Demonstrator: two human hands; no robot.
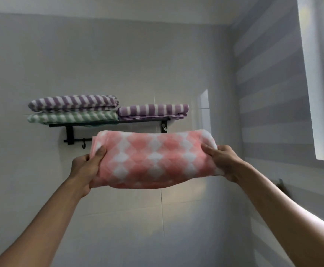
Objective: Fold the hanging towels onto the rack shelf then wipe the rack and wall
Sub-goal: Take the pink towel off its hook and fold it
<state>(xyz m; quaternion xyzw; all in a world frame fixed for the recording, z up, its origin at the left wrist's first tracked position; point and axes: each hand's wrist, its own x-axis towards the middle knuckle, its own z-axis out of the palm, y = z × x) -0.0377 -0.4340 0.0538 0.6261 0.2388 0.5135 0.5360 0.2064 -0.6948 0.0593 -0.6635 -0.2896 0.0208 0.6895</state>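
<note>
A folded pink and white checked towel [153, 160] is held up in the air, just below and in front of the black wall rack [69, 132]. My left hand [88, 166] grips its left end and my right hand [224, 162] grips its right end. On the rack shelf lie three folded towels: a purple striped towel [72, 102] stacked on a green striped towel [70, 117] at the left, and a second purple striped towel [153, 110] at the right. The pink towel hides part of the rack's lower bar.
A small hook [83, 144] hangs from the rack's lower bar. The grey tiled wall [118, 54] meets a striped side wall [269, 93] at the right, where a bright window [323, 74] stands. A dark fitting [280, 185] shows behind my right forearm.
</note>
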